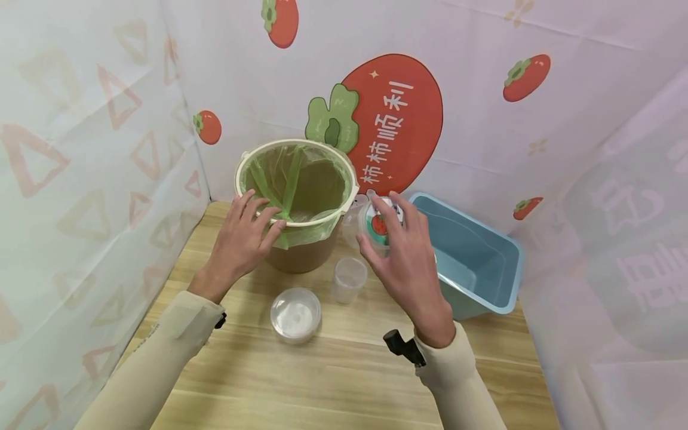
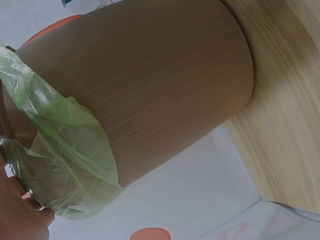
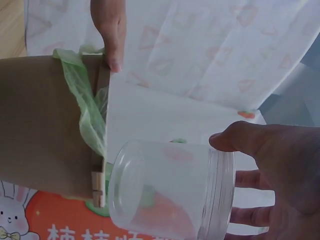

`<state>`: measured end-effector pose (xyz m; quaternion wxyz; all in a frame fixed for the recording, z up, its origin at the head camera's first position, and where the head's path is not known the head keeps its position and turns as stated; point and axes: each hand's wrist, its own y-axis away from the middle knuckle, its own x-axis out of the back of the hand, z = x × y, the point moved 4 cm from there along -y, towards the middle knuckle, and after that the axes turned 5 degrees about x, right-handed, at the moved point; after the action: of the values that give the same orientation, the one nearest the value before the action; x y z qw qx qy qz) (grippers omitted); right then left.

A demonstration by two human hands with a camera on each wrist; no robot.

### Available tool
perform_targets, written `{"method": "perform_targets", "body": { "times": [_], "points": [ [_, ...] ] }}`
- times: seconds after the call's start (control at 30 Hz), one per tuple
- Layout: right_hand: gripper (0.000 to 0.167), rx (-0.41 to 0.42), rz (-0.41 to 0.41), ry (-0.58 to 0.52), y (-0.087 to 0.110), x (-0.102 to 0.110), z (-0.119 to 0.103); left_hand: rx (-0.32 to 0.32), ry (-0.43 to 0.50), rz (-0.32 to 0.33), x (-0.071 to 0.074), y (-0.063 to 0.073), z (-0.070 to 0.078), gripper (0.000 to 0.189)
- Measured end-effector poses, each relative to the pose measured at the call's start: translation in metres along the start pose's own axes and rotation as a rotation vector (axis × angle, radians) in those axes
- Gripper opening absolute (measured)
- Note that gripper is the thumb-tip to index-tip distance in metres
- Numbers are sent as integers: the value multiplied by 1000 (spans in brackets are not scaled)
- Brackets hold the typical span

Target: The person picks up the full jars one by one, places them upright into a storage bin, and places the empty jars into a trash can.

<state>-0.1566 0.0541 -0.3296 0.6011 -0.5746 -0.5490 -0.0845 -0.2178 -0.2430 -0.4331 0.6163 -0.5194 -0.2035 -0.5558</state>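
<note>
Right now the right hand (image 1: 405, 254) has its fingers and thumb curled round a clear plastic cup (image 1: 371, 224), holding it tipped on its side with the bottom end pointing toward the bin (image 1: 295, 179). From the right wrist view the cup (image 3: 170, 192) lies sideways, thumb over the rim end, fingers underneath, and it sits just beside the bin's rim (image 3: 97, 185). A red and green print shows on or through the cup's wall.

Over on the other side, the left hand (image 1: 242, 239) rests on the near edge of the bin, fingers mostly straight, tips on the rim and on the green bag (image 1: 285, 197) that lines it. The left wrist view shows the bin's brown wall (image 2: 165, 85) close up, with the green bag (image 2: 65, 150) folded over the outside and the hand at the bottom corner touching the plastic.

On the wooden table (image 1: 344, 370), a smaller clear cup (image 1: 349, 279) stands upright just in front of the bin, and a round clear lid (image 1: 295, 313) lies flat nearer the person. A blue tub (image 1: 484, 263) sits to the right, behind the right hand.
</note>
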Motion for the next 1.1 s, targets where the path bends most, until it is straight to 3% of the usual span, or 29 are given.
{"method": "perform_targets", "body": {
  "times": [0.27, 0.57, 0.83, 1.1],
  "points": [
    [67, -13, 42, -36, -33, -3, -4, -5, -4, 0, -1, 0, 1, 38],
    [67, 19, 37, -17, -62, -30, -14, -32, 1, 41, 0, 1, 3, 36],
    [66, 98, -29, 16, -76, -66, -25, -47, -7, 87, 1, 5, 2, 35],
    [66, 79, -147, 58, -85, -97, -26, -50, -10, 74, 0, 3, 5, 36]
  ]
}}
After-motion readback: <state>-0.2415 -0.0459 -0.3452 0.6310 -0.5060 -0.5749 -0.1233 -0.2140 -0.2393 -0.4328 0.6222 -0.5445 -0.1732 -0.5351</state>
